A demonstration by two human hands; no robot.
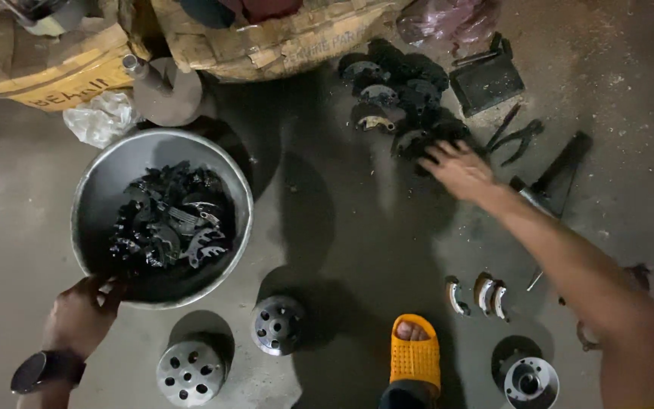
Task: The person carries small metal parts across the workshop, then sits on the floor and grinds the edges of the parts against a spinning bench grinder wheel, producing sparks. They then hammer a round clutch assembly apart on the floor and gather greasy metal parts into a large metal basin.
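My left hand [81, 312] grips the near rim of a large round metal basin [96, 182], which holds a heap of dark, greasy metal parts [168, 223]. A dark watch sits on that wrist. My right hand [459, 168] reaches out over the floor with fingers spread, touching the near edge of a pile of black curved brake-shoe-like parts [395, 95]. It holds nothing that I can see.
Three round drilled metal hubs [189, 371] [278, 324] [530, 381] stand on the concrete floor near me. Curved shoes [478, 294] lie at the right. Pliers [520, 140], a dark flat tray [486, 79] and cardboard boxes [54, 72] lie further off. My foot wears an orange sandal [415, 352].
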